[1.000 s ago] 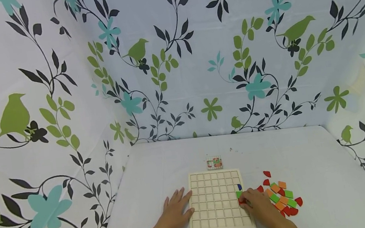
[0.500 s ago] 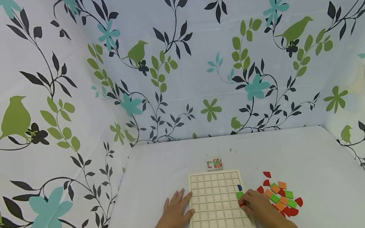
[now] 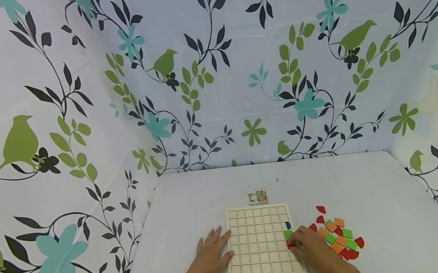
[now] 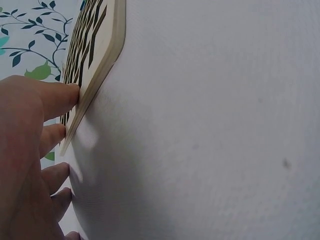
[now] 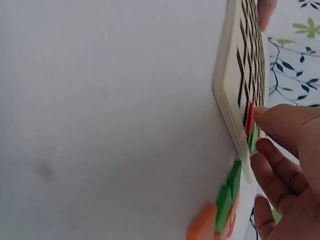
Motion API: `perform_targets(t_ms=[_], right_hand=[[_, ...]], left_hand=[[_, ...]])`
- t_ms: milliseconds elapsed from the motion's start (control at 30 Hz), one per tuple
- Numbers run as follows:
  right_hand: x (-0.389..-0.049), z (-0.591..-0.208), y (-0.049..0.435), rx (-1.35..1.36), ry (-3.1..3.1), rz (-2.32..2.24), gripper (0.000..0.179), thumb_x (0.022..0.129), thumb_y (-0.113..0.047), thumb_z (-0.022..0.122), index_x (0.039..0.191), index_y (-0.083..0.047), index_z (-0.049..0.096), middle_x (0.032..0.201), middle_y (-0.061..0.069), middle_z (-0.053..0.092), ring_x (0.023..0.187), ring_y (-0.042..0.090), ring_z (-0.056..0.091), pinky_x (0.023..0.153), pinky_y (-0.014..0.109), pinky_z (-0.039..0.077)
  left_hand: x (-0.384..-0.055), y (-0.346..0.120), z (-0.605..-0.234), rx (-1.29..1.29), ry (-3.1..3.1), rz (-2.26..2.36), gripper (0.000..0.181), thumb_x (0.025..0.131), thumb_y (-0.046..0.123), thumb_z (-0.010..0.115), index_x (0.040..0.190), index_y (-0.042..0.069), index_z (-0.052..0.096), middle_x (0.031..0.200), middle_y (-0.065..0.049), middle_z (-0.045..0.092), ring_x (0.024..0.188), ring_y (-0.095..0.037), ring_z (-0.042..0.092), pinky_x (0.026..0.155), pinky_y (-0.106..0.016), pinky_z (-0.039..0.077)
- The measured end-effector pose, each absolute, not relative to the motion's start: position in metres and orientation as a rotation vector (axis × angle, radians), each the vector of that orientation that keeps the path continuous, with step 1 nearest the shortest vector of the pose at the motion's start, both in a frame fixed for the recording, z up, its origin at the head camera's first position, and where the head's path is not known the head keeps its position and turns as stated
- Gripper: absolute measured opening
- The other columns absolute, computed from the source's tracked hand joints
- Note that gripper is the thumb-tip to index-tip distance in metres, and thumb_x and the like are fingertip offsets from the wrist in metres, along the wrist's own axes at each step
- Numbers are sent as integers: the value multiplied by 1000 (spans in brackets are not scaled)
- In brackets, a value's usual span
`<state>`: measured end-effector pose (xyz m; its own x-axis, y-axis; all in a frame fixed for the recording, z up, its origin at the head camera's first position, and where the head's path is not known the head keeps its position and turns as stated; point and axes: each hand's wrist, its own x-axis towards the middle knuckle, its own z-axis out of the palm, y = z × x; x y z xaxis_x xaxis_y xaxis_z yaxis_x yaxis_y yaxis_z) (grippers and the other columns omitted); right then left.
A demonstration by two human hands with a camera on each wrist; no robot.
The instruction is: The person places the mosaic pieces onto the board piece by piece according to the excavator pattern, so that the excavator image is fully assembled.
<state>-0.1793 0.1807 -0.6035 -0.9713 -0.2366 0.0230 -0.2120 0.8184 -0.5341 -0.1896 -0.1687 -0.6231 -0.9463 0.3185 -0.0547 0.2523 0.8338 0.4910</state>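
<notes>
A pale wooden grid board (image 3: pixel 258 242) lies flat on the table. My right hand (image 3: pixel 311 246) pinches a red tile (image 5: pixel 250 117) at a cell in the board's right column, thumb against it and the other fingers curled close by. Part of the tile is hidden behind the fingers in the head view. Just beyond it, a green square tile (image 3: pixel 288 234) and a small blue tile (image 3: pixel 288 225) sit in the same column. My left hand (image 3: pixel 208 254) rests with spread fingers at the board's left edge, thumb and index fingertips touching the wood.
Right of the board lies a loose pile of orange, green and red tiles (image 3: pixel 341 241), partly behind my right hand. A small card with a coloured pattern (image 3: pixel 258 196) lies beyond the board's far edge. Printed cloth (image 3: pixel 237 83) hangs around the white table (image 3: pixel 178 206).
My right fingers shift very slightly at the red tile. The left hand, the board and the other tiles stay where they were.
</notes>
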Motion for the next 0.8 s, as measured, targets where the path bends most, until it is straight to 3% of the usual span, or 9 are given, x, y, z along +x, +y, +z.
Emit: perform_targets(t_ms=[167, 367, 467, 600, 800], right_hand=[[-198, -594, 206, -261, 2997, -893, 11, 95, -16, 80, 105, -18, 75, 103, -4, 63, 88, 12, 55, 78, 31, 54], [-225, -589, 248, -107, 3109, -802, 32, 96, -16, 79, 123, -2, 69, 117, 21, 64, 94, 30, 63, 87, 53, 62], [-237, -587, 263, -61, 3106, -774, 39, 95, -16, 79, 127, 4, 65, 120, 30, 61, 95, 37, 63, 87, 57, 62], [-248, -586, 272, -49, 3081, -741, 41, 95, -16, 79, 126, 5, 65, 118, 33, 60, 91, 37, 61, 85, 58, 61], [-259, -596, 273, -157, 3031, -710, 29, 96, -12, 77, 114, 8, 65, 100, 25, 59, 78, 26, 56, 75, 47, 59]], left_hand=[[-189, -169, -620, 454, 2880, 744, 64, 101, 44, 66, 159, 20, 49, 169, -18, 37, 157, -46, 30, 121, -79, 16], [-188, -168, -617, 464, 2869, 770, 63, 101, 40, 67, 158, 18, 50, 168, -20, 37, 157, -47, 30, 120, -80, 16], [-188, -169, -617, 471, 2867, 781, 63, 101, 40, 67, 158, 17, 50, 168, -21, 37, 156, -47, 30, 119, -81, 16], [-188, -168, -617, 483, 2861, 785, 64, 102, 41, 66, 159, 18, 49, 168, -21, 36, 157, -47, 29, 119, -81, 16], [-189, -169, -616, 475, 2851, 764, 64, 101, 42, 67, 159, 19, 49, 169, -20, 36, 157, -47, 29, 119, -80, 16]])
